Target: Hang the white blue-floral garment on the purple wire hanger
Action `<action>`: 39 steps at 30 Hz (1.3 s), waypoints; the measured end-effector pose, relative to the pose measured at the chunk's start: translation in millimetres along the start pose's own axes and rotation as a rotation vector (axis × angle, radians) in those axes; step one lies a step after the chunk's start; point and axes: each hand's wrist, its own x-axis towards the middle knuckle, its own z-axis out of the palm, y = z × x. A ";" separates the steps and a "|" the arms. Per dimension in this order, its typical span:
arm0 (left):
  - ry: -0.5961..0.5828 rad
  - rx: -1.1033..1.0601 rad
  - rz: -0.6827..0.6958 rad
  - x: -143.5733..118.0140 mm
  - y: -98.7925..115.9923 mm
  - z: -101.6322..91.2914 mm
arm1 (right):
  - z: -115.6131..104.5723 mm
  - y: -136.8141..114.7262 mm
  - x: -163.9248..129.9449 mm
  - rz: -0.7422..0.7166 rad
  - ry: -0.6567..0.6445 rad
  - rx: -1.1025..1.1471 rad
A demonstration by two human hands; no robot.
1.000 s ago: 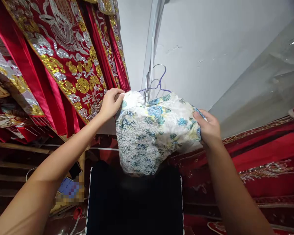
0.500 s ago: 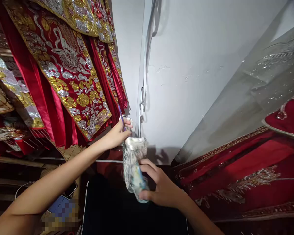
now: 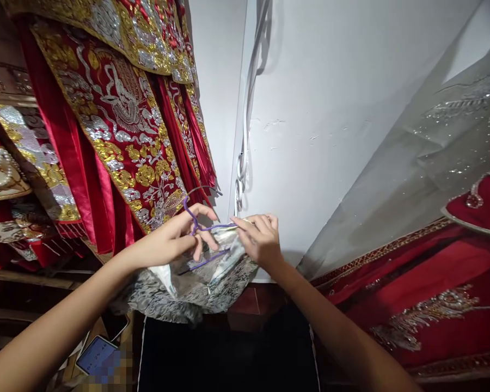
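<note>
A purple clothes hanger (image 3: 209, 227) lies between my hands, its thin hook pointing up and right toward the wall. My left hand (image 3: 182, 234) is curled round the hanger near the base of its hook, a few fingers loosely bent. Around the hanger hangs a grey-and-white patterned garment (image 3: 183, 305), bunched up, with a pale inner side showing. My right hand (image 3: 262, 239) is closed on the garment's upper edge, at the right end of the hanger. The lower bar of the hanger shows inside the garment's opening.
Red embroidered robes with gold and silver (image 3: 134, 125) hang at the left. A white wall (image 3: 302, 141) with a metal rail (image 3: 245, 109) stands ahead. At the right hang a sheer sparkling cloth (image 3: 412, 158) and a red beaded garment (image 3: 424, 283). A phone (image 3: 96, 353) lies lower left.
The garment has been spread wide and turned between my hands. My right hand has moved up to the hanger's right end. The hanger now lies more level, its hook tipped right.
</note>
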 end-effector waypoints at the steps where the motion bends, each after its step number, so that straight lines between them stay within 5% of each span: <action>1: 0.023 0.045 0.024 3.2 -1.9 -7.5 | -6.0 6.9 8.5 0.009 -0.032 0.046; 5: 0.272 0.454 0.131 28.0 -4.5 -40.4 | -34.0 39.7 44.8 0.211 -0.188 0.167; 10: 0.527 0.878 0.239 94.4 -13.8 -70.9 | -51.6 72.9 90.3 0.482 -0.061 -0.113; 16: 0.511 0.992 0.277 145.8 -22.9 -74.1 | -71.9 89.1 103.1 0.569 -0.049 -0.232; 23: 0.531 0.844 0.259 150.0 -40.4 -57.9 | -75.6 93.4 79.9 0.588 -0.066 -0.221; 30: 0.691 0.952 0.296 147.3 -34.2 -69.7 | -78.4 88.6 109.1 0.509 -0.012 -0.237; 34: 0.656 0.989 0.175 143.0 -41.2 -71.8 | -71.6 94.1 114.6 0.510 -0.123 -0.197; 39: 0.598 0.945 0.164 161.8 -35.4 -58.2 | -74.8 105.7 84.3 0.581 -0.189 -0.210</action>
